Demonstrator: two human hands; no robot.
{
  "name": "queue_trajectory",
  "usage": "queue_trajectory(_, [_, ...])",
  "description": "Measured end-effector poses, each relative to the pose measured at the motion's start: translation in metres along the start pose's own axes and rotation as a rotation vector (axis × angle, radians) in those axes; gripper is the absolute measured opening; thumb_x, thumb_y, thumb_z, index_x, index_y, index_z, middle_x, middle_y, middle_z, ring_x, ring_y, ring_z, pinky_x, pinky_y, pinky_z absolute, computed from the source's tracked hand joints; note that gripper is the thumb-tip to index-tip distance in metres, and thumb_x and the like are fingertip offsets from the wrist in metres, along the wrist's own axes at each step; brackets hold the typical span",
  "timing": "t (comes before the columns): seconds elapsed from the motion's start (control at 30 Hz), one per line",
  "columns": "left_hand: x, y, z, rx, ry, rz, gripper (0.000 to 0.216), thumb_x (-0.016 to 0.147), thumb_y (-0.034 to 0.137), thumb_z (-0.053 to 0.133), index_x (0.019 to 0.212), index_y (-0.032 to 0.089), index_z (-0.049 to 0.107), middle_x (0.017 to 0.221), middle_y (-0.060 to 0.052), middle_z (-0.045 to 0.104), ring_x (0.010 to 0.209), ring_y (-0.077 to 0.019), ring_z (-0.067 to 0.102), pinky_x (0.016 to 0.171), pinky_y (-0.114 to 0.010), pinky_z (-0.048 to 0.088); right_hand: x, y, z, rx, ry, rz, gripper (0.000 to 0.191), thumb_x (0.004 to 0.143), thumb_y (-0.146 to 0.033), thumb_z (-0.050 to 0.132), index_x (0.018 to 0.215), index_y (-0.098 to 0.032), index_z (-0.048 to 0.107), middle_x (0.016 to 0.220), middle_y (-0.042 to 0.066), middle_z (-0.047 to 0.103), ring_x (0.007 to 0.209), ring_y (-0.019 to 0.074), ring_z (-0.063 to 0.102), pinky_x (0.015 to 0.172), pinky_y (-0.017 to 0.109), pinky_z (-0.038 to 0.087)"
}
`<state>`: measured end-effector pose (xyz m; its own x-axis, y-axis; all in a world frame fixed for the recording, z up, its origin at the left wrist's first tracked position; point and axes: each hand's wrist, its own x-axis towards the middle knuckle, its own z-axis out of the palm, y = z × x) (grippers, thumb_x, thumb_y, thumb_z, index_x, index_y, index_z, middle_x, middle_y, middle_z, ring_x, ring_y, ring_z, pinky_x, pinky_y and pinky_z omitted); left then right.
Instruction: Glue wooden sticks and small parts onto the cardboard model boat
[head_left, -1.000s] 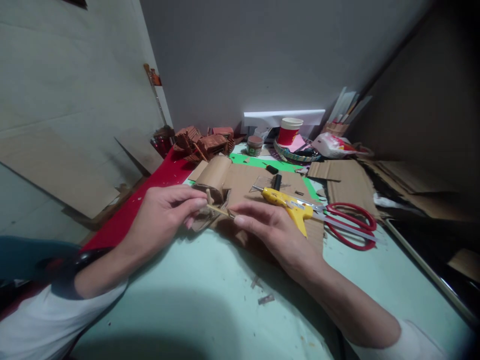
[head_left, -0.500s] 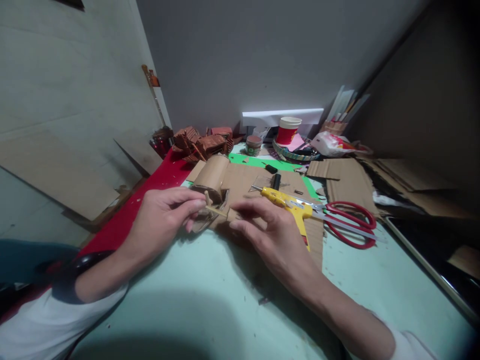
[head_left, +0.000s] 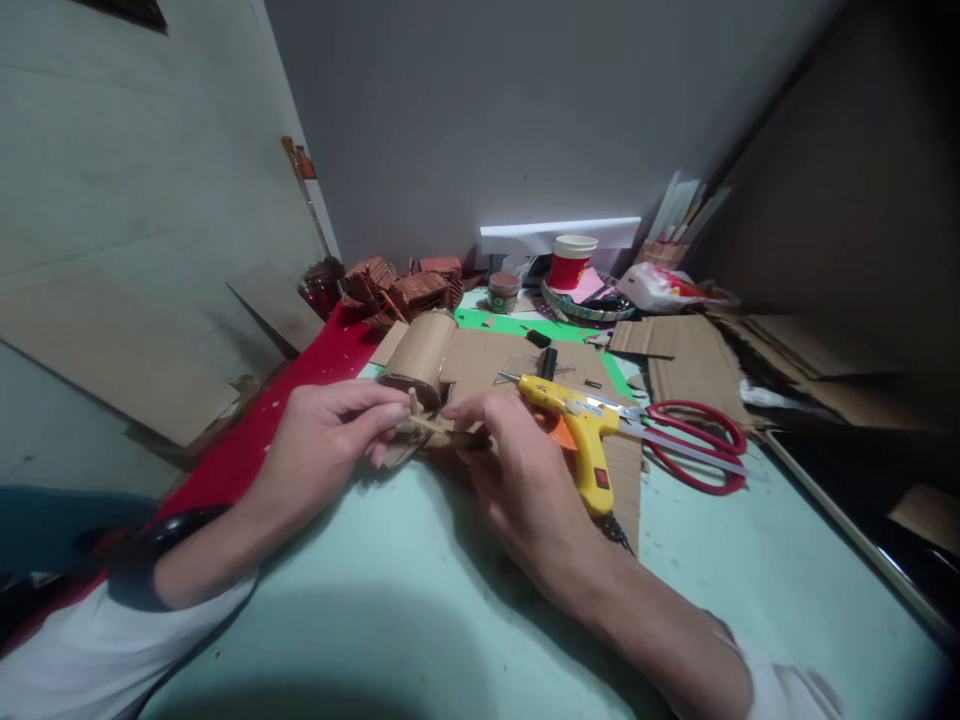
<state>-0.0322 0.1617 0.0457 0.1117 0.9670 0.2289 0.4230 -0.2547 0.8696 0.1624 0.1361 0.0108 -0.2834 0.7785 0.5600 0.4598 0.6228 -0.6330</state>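
A thin tan stick [head_left: 435, 427] is pinched at its left end by my left hand [head_left: 330, 440], thumb against forefinger. My right hand [head_left: 517, 470] is curled at the stick's other end. Its thumb and fingers close round something small and brownish that I cannot make out. Just below and behind the fingertips lies a cardboard construction [head_left: 409, 447] with an upright peg, partly covered by my hands. A brown cardboard cylinder [head_left: 420, 350] rests right behind it. Close to my right hand is a yellow glue gun [head_left: 596, 450] with a clear glue stick in its rear.
Red-handled scissors [head_left: 739, 430] lie right of the glue gun, on a cardboard sheet [head_left: 487, 350] and pale green tabletop [head_left: 360, 600]. Behind stand a red cup [head_left: 571, 265], a small jar [head_left: 503, 292] and brown cardboard models [head_left: 412, 290]. Cardboard scraps [head_left: 697, 360] lie right.
My right hand has shifted left, its fingers closing in at the stick's right end. More of the glue gun's handle and an orange part beside it now show. My left hand has barely moved.
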Motion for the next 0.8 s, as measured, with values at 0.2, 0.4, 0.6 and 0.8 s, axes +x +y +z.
queue_trajectory(0.2, [0.002, -0.004, 0.0, -0.022, 0.0, 0.02, 0.013, 0.083, 0.026, 0.066, 0.075, 0.021, 0.075, 0.05, 0.004, 0.061, 0.049, -0.014, 0.052, 0.054, -0.028, 0.04, 0.004, -0.002, -0.011, 0.092, -0.079, 0.175, 0.055, 0.089, -0.022, 0.064, 0.14, -0.023, 0.043, 0.128, 0.009, 0.062, 0.117, 0.0263, 0.057, 0.098, 0.043, 0.046])
queue_trajectory(0.4, [0.002, -0.005, 0.0, -0.019, 0.009, 0.039, 0.015, 0.084, 0.024, 0.065, 0.074, 0.021, 0.076, 0.049, 0.004, 0.061, 0.049, -0.0133, 0.053, 0.054, -0.027, 0.041, 0.014, -0.002, -0.02, 0.136, -0.304, 0.326, 0.024, 0.101, -0.028, 0.048, 0.111, -0.022, 0.069, 0.09, 0.003, 0.073, 0.088, 0.0207, 0.068, 0.079, 0.031, 0.05])
queue_trajectory(0.6, [0.001, -0.005, 0.001, -0.063, 0.008, 0.016, 0.014, 0.083, 0.024, 0.066, 0.074, 0.021, 0.076, 0.049, 0.004, 0.06, 0.048, -0.0129, 0.052, 0.053, -0.027, 0.041, 0.012, 0.001, -0.016, 0.118, -0.273, 0.29, 0.023, 0.099, -0.023, 0.05, 0.092, -0.022, 0.072, 0.079, 0.001, 0.072, 0.072, 0.0181, 0.067, 0.065, 0.027, 0.048])
queue_trajectory(0.8, [0.003, -0.005, 0.002, -0.094, -0.002, 0.013, 0.014, 0.083, 0.023, 0.066, 0.075, 0.02, 0.076, 0.048, 0.004, 0.06, 0.047, -0.012, 0.052, 0.051, -0.025, 0.042, 0.009, -0.002, -0.015, 0.088, -0.228, 0.261, 0.021, 0.098, -0.019, 0.052, 0.086, -0.019, 0.069, 0.076, 0.0, 0.07, 0.067, 0.0155, 0.064, 0.062, 0.025, 0.045])
